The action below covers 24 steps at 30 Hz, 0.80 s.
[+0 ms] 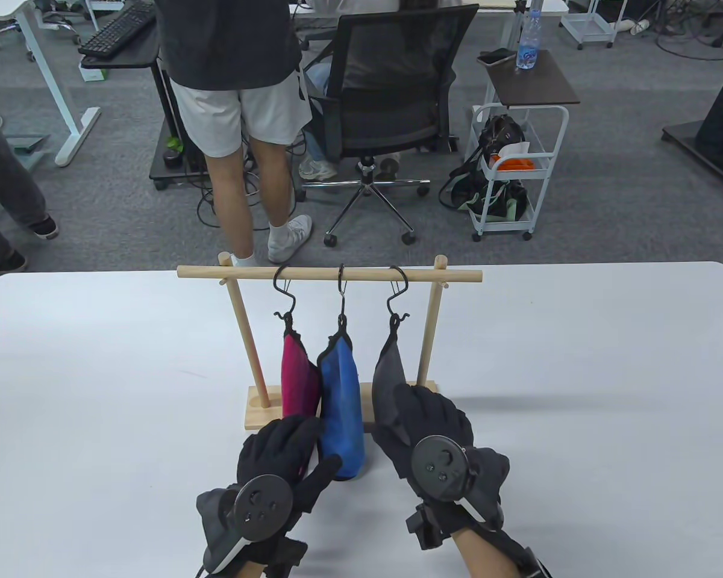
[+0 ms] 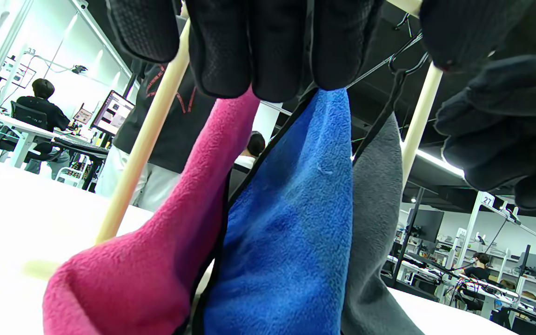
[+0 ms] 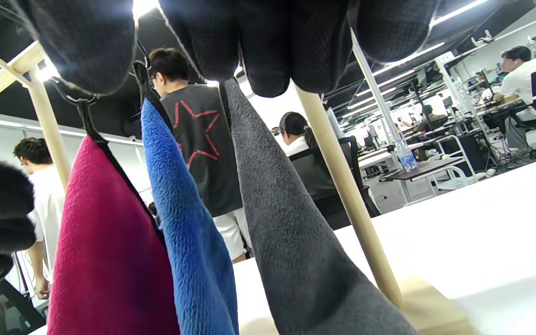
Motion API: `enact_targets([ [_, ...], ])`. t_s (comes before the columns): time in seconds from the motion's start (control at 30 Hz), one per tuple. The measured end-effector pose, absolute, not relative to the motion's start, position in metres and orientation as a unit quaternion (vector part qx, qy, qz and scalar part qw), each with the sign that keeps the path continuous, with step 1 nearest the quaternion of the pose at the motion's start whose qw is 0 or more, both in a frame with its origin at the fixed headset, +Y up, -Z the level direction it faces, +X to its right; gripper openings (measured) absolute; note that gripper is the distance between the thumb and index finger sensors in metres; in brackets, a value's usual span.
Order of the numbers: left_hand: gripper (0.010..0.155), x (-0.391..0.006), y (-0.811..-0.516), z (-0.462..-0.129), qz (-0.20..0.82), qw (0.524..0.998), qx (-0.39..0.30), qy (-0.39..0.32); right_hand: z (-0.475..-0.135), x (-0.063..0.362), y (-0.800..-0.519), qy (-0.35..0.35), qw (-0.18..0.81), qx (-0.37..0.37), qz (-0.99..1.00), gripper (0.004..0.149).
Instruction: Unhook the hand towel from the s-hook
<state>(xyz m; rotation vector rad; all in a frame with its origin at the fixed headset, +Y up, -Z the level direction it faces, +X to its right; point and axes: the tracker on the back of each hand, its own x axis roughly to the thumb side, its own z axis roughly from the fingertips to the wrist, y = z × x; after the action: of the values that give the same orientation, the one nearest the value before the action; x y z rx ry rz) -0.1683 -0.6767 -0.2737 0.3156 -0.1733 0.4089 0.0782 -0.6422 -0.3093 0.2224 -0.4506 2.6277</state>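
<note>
A wooden rack (image 1: 331, 274) stands on the white table with three black S-hooks on its rail. A magenta towel (image 1: 298, 379), a blue towel (image 1: 340, 397) and a grey towel (image 1: 388, 376) hang from them by loops. My left hand (image 1: 313, 442) is at the lower ends of the magenta and blue towels, fingers over the magenta one and thumb spread towards the blue one. My right hand (image 1: 397, 412) lies against the lower part of the grey towel with its fingers stretched out. In the left wrist view the fingers (image 2: 268, 46) hang just in front of the magenta towel (image 2: 156, 260) and the blue towel (image 2: 291, 223). In the right wrist view the grey towel (image 3: 286, 223) runs up behind the fingers (image 3: 272, 42).
The rack's wooden base (image 1: 256, 412) and two posts (image 1: 248, 343) flank the towels. White table (image 1: 578, 361) spreads left and right. Beyond its far edge are a standing person (image 1: 241, 120), an office chair (image 1: 391, 102) and a white cart (image 1: 518, 174).
</note>
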Motion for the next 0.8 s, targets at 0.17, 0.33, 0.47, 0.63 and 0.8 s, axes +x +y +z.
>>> enact_targets([
  [0.17, 0.066, -0.168, -0.677, -0.274, 0.202, 0.963, 0.154, -0.087, -0.325, 0.079, -0.636, -0.160, 0.257, 0.062, 0.951, 0.078],
  [0.33, 0.066, -0.167, -0.677, -0.274, 0.201, 0.964, 0.151, -0.089, -0.343, 0.079, -0.632, -0.150, 0.276, 0.044, 0.949, 0.080],
  [0.47, 0.066, -0.167, -0.677, -0.274, 0.202, 0.964, 0.150, -0.089, -0.356, 0.078, -0.632, -0.132, 0.301, 0.025, 0.944, 0.079],
  [0.63, 0.066, -0.167, -0.677, -0.274, 0.203, 0.964, 0.150, -0.087, -0.371, 0.072, -0.638, -0.097, 0.333, 0.005, 0.938, 0.077],
  [0.8, 0.066, -0.168, -0.676, -0.274, 0.204, 0.964, 0.150, -0.086, -0.383, 0.067, -0.643, -0.085, 0.328, -0.011, 0.941, 0.071],
])
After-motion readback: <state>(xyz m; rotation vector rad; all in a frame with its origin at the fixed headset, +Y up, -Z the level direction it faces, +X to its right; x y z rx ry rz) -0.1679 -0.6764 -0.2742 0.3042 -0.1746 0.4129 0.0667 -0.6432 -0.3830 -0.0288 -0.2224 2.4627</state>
